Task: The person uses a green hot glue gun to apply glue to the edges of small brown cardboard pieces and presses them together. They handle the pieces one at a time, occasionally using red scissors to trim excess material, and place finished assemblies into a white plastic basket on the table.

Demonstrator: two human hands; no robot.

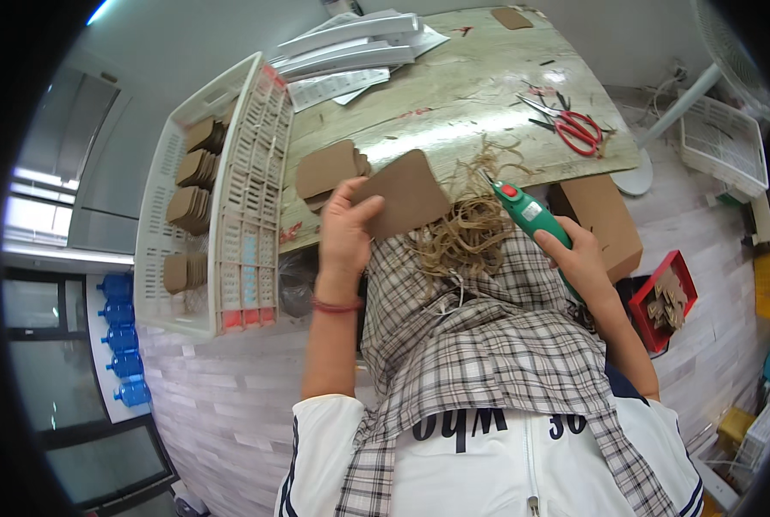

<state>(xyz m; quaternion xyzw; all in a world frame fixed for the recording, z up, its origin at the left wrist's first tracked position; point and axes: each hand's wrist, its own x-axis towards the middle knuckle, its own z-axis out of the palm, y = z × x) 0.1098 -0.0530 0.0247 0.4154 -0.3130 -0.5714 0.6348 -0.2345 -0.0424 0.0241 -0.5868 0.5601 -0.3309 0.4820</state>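
Note:
Between the thumb and fingers of my left hand [348, 226] is a flat brown panel with rounded corners [411, 196], held at the table's near edge. My right hand [581, 258] is wrapped round a green handheld power tool with a red button [527, 211]; its narrow metal tip points toward the panel, a gap apart from it. A tangle of thin tan strips [467, 237] lies on my checked apron [480, 345] and reaches up onto the table edge. Just beyond my left hand, a stack of similar brown panels [329, 168] rests on the table.
A white plastic crate [268, 172] holding brown panel stacks [197, 168] stands at the left. Red-handled scissors [579, 133] lie on the worn table [419, 95], with papers [350, 56] behind. A cardboard box [604, 220] and a red tray of brown pieces [635, 306] are at the right.

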